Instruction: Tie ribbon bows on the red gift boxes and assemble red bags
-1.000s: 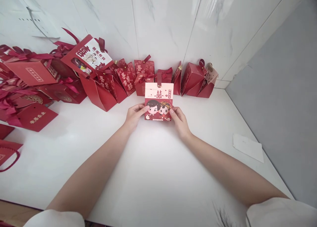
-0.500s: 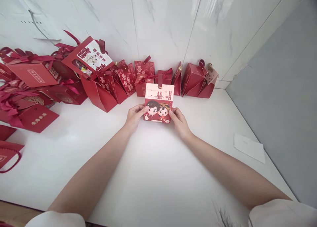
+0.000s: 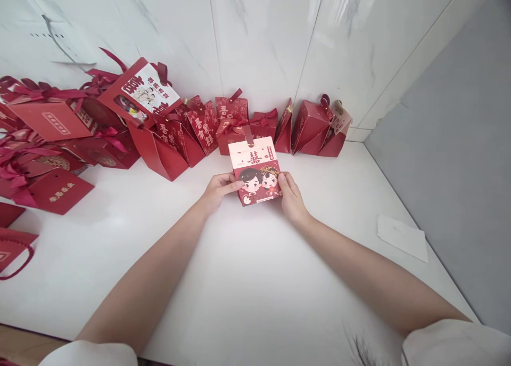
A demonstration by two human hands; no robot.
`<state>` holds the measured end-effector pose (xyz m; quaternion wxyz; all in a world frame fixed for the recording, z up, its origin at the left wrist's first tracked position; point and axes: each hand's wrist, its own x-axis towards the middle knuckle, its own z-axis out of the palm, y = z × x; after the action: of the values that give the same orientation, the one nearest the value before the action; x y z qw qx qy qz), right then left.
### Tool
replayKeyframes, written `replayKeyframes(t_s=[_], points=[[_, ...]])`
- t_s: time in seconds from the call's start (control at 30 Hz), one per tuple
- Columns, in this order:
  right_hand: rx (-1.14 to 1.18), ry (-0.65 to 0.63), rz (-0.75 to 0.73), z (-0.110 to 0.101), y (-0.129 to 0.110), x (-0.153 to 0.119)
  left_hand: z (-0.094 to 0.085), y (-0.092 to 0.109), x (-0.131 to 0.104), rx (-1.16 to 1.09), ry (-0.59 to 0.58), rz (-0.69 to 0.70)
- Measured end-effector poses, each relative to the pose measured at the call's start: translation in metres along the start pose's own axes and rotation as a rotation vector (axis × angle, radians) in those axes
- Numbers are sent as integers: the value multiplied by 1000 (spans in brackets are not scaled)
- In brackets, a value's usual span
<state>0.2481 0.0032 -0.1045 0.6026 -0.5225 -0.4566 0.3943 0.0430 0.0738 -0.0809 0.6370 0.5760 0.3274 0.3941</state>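
Observation:
A red and cream gift box (image 3: 259,182), printed with two cartoon faces and topped by a dark red ribbon loop, is held between my two hands over the white table (image 3: 247,281). My left hand (image 3: 220,191) grips its left side, thumb on the front and the other fingers partly hidden behind. Closed on the right edge is my right hand (image 3: 293,198), its thumb near the printed face. The box leans a little, its left side panel just showing. Directly behind it stand small red boxes with bows (image 3: 263,123).
A row of red gift boxes (image 3: 313,126) lines the marbled wall (image 3: 263,41). Many more red boxes (image 3: 59,190) with ribbons are piled at the left, one box with a window (image 3: 139,94) resting on top. A white paper (image 3: 402,238) lies near the right edge.
The box has turned and tilted slightly in my hands, so its top leans left, and it has come a little nearer to me. Both hands keep hold of it.

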Motion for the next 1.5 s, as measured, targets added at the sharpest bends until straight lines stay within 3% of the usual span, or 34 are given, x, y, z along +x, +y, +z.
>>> replayKeyframes(t_s=[0.2, 0.4, 0.57, 1.3, 1.5], points=[[36, -15, -12, 0, 2, 2, 3, 1, 1, -5, -24, 14], [81, -43, -52, 0, 5, 3, 6, 0, 2, -73, 90, 55], [54, -52, -76, 0, 4, 3, 5, 0, 3, -98, 147, 3], [108, -88, -61, -1, 4, 2, 6, 6, 0, -175, 62, 21], [99, -96, -44, -1, 5, 2, 3, 5, 1, -160, 94, 2]])
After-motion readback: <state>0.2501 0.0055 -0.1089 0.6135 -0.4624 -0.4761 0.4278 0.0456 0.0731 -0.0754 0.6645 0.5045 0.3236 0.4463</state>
